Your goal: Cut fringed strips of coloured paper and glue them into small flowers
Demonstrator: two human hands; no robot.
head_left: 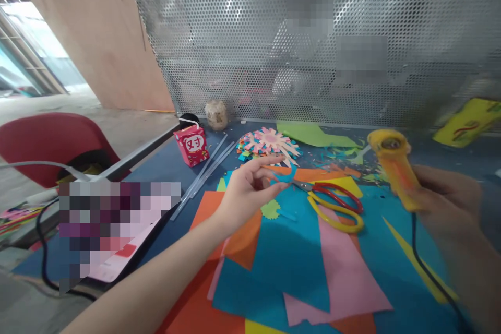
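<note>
My left hand (254, 188) is over the middle of the table, thumb and fingers curled around a small curved blue paper strip (288, 174). In my right hand (442, 193), at the right, is a yellow hot glue gun (393, 164), slightly blurred, with a black cord hanging from its handle. Scissors (336, 203) with one red and one yellow handle lie just right of my left hand. Beneath that hand rests a green scalloped paper piece (270, 210) with a blue strip. Behind it are fringed paper flowers (270, 141) in pink, blue and orange.
Coloured paper sheets (289, 255) overlap across the front. Clear glue sticks (207, 175), a red drink carton (191, 145) and a jar (216, 115) stand or lie left. A tablet (113, 266) is at the left edge. A perforated metal panel (242, 36) borders the back.
</note>
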